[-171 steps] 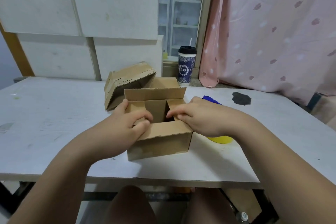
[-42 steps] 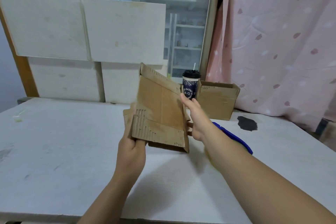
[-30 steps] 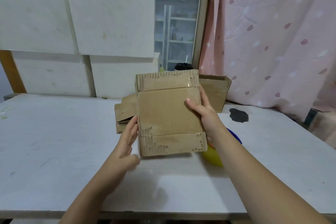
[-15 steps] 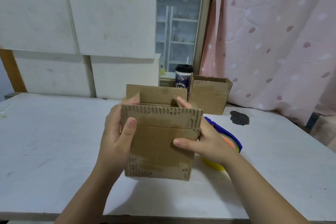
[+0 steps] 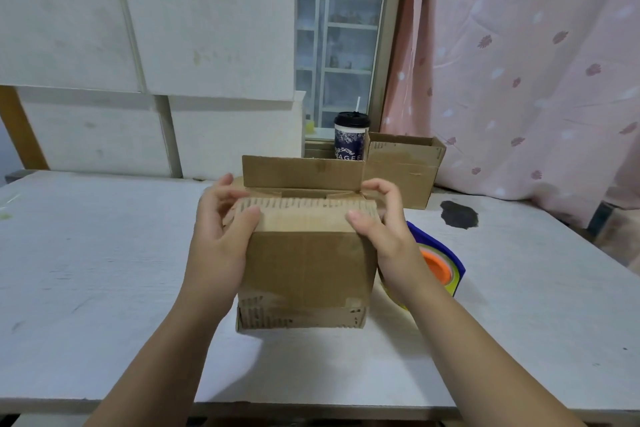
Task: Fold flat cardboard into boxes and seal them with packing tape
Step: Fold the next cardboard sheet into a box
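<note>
A brown cardboard box (image 5: 304,270) stands on the white table (image 5: 104,270) in front of me, squared up, its far flap upright and its near flap bent inward. My left hand (image 5: 221,236) grips the box's left top corner, thumb on the near flap. My right hand (image 5: 384,225) holds the right top corner the same way. A blue tape dispenser (image 5: 440,263) with a yellow roll and orange core lies just right of the box, partly hidden by my right wrist.
A second open cardboard box (image 5: 403,170) stands at the back right. A dark paper cup (image 5: 350,140) with a straw is beside it. White panels (image 5: 156,45) lean along the back. A pink curtain (image 5: 519,62) hangs right. A dark stain (image 5: 459,215) marks the table.
The flat cardboard was lifted, turned and opened into a box, and now rests on the table. Both hands have slid up to its top corners and press the near flap inward.
</note>
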Demonstrator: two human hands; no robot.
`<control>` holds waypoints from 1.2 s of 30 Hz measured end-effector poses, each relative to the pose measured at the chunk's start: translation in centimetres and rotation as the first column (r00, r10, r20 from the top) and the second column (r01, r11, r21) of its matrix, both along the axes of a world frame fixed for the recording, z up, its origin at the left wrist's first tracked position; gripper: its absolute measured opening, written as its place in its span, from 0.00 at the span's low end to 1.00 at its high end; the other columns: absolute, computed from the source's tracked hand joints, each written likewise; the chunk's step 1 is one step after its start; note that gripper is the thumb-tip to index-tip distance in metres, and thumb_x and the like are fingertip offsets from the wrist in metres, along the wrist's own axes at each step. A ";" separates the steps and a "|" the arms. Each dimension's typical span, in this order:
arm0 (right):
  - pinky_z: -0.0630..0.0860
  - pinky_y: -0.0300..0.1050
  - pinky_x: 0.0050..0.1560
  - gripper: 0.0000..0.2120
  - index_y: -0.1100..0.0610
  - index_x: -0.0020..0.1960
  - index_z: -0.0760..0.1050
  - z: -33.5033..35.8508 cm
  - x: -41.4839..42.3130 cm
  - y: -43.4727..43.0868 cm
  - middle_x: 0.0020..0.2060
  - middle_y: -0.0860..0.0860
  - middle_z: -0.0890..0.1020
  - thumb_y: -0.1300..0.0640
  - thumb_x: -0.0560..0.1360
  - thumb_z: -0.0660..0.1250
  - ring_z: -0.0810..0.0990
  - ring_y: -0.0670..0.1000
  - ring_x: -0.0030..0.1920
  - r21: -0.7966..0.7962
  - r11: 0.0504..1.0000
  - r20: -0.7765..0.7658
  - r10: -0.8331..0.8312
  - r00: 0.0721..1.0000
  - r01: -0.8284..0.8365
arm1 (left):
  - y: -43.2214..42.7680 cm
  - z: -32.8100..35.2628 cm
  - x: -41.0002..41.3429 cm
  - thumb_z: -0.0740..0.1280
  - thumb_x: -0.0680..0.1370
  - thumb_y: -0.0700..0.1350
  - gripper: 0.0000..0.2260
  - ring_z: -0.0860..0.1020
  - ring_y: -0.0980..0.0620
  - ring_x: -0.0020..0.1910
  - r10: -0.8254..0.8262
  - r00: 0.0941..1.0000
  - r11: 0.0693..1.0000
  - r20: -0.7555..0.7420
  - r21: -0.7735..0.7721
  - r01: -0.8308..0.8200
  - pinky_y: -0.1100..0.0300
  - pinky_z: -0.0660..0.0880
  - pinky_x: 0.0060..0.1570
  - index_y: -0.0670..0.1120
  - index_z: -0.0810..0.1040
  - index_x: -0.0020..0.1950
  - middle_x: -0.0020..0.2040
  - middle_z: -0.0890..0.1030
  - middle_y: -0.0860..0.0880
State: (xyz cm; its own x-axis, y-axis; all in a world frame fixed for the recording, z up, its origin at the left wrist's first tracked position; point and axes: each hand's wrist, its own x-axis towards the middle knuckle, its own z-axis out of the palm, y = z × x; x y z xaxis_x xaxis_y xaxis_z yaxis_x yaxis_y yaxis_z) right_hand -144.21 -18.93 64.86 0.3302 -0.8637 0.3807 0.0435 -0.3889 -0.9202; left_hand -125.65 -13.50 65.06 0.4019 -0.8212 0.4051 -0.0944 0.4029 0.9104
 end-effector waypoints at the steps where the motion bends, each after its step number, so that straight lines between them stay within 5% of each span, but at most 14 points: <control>1: 0.73 0.29 0.45 0.27 0.41 0.64 0.63 0.0 0.1 0.0 0.57 0.48 0.74 0.49 0.67 0.67 0.77 0.32 0.50 0.020 1.000 0.047 -0.002 0.999 0.001 | -0.1 0.1 0.0 0.60 0.80 0.39 0.12 0.75 0.65 0.54 -0.029 0.996 0.999 -0.080 0.018 0.030 0.69 0.72 0.45 0.53 0.70 0.60 0.62 0.72 0.62; 3: 0.73 0.29 0.47 0.32 0.39 0.69 0.61 0.1 0.3 -0.1 0.61 0.46 0.71 0.51 0.67 0.66 0.75 0.30 0.54 0.079 0.997 0.097 0.011 0.995 -0.019 | 0.0 0.4 0.0 0.61 0.79 0.41 0.20 0.76 0.58 0.57 -0.086 0.981 0.994 -0.175 0.047 0.095 0.60 0.73 0.51 0.58 0.64 0.68 0.65 0.73 0.58; 5: 0.75 0.36 0.50 0.29 0.37 0.66 0.65 0.3 0.4 -0.2 0.63 0.43 0.72 0.53 0.68 0.67 0.77 0.40 0.57 0.161 0.986 0.125 0.027 0.992 -0.047 | 0.0 0.5 -0.1 0.62 0.77 0.43 0.25 0.74 0.54 0.62 -0.091 0.983 0.992 -0.158 0.072 0.104 0.53 0.71 0.61 0.62 0.61 0.71 0.68 0.71 0.57; 8: 0.76 0.41 0.41 0.17 0.44 0.57 0.74 0.3 0.5 -0.2 0.50 0.44 0.80 0.57 0.70 0.67 0.81 0.46 0.45 0.207 0.975 0.209 0.039 0.977 -0.083 | 0.1 0.3 -0.3 0.61 0.76 0.45 0.28 0.71 0.55 0.63 -0.061 0.993 0.996 -0.103 0.066 0.068 0.51 0.66 0.65 0.68 0.59 0.71 0.67 0.72 0.59; 12: 0.68 0.49 0.45 0.05 0.47 0.44 0.77 0.0 0.8 0.0 0.40 0.49 0.76 0.51 0.68 0.67 0.73 0.52 0.43 0.161 0.987 0.149 -0.024 0.988 0.000 | 0.5 0.5 -0.4 0.60 0.72 0.47 0.19 0.71 0.62 0.63 -0.037 0.998 0.997 -0.041 0.067 0.040 0.58 0.66 0.64 0.66 0.75 0.58 0.59 0.75 0.64; 16: 0.68 0.49 0.48 0.06 0.48 0.42 0.79 -0.2 1.2 0.4 0.39 0.47 0.77 0.49 0.66 0.68 0.73 0.52 0.45 0.113 0.989 0.168 -0.108 0.980 0.090 | 1.0 0.6 -1.2 0.55 0.80 0.44 0.16 0.73 0.57 0.58 0.052 0.999 0.987 0.009 0.152 -0.052 0.58 0.68 0.49 0.57 0.81 0.49 0.54 0.77 0.62; 21: 0.68 0.33 0.44 0.03 0.51 0.41 0.77 0.0 1.8 2.0 0.35 0.37 0.77 0.57 0.68 0.65 0.74 0.40 0.41 -0.136 0.958 0.218 -0.218 0.951 0.251 | 1.8 1.4 -2.1 0.54 0.81 0.42 0.16 0.75 0.59 0.45 0.134 0.989 0.984 -0.066 0.131 -0.125 0.62 0.69 0.38 0.62 0.72 0.59 0.52 0.78 0.59; 23: 0.69 0.33 0.52 0.04 0.54 0.43 0.76 0.1 2.0 3.0 0.48 0.37 0.79 0.56 0.69 0.64 0.76 0.39 0.55 -0.343 0.886 0.216 -0.249 0.944 0.312 | 2.1 1.6 -1.7 0.56 0.81 0.44 0.16 0.76 0.58 0.49 0.115 0.980 0.986 -0.164 0.137 -0.093 0.59 0.73 0.47 0.62 0.70 0.65 0.54 0.78 0.59; 25: 0.70 0.40 0.59 0.06 0.57 0.44 0.77 0.2 2.0 3.4 0.60 0.49 0.76 0.57 0.69 0.63 0.74 0.47 0.64 -0.580 0.738 0.173 -0.302 0.937 0.345 | 2.1 1.5 -0.9 0.56 0.82 0.51 0.13 0.77 0.55 0.54 0.036 0.972 0.983 -0.234 0.185 0.008 0.49 0.75 0.52 0.60 0.73 0.64 0.57 0.80 0.57; 28: 0.67 0.60 0.64 0.07 0.59 0.46 0.76 0.4 2.0 3.2 0.62 0.62 0.73 0.60 0.68 0.65 0.72 0.62 0.64 -0.873 0.441 0.052 -0.341 0.939 0.209 | 2.0 1.3 -0.1 0.53 0.78 0.62 0.21 0.81 0.52 0.53 -0.131 0.921 0.950 -0.367 0.218 0.223 0.50 0.80 0.41 0.55 0.78 0.60 0.53 0.83 0.53; 30: 0.64 0.64 0.66 0.06 0.62 0.45 0.78 0.2 1.9 2.7 0.62 0.64 0.72 0.63 0.69 0.66 0.70 0.65 0.64 -0.956 0.291 -0.071 -0.340 0.938 0.033 | 2.0 0.8 0.1 0.54 0.75 0.66 0.24 0.83 0.51 0.49 -0.163 0.890 0.929 -0.426 0.237 0.284 0.50 0.80 0.39 0.53 0.78 0.59 0.50 0.84 0.52; 32: 0.60 0.63 0.70 0.07 0.63 0.44 0.80 -0.3 2.0 2.5 0.65 0.61 0.69 0.62 0.72 0.64 0.67 0.65 0.68 -0.965 0.250 -0.173 -0.382 0.908 -0.079 | 1.8 0.0 0.1 0.56 0.75 0.66 0.24 0.82 0.49 0.52 -0.171 0.870 0.915 -0.462 0.254 0.315 0.47 0.80 0.43 0.54 0.77 0.62 0.55 0.83 0.51; 36: 0.57 0.60 0.73 0.07 0.58 0.53 0.74 -1.8 2.5 1.9 0.69 0.54 0.65 0.64 0.76 0.63 0.60 0.58 0.74 -0.930 0.348 -0.256 -0.388 0.885 -0.116 | 0.9 -1.3 0.0 0.62 0.77 0.56 0.16 0.80 0.45 0.56 -0.068 0.771 0.926 -0.633 0.247 0.284 0.38 0.76 0.51 0.50 0.78 0.61 0.57 0.82 0.46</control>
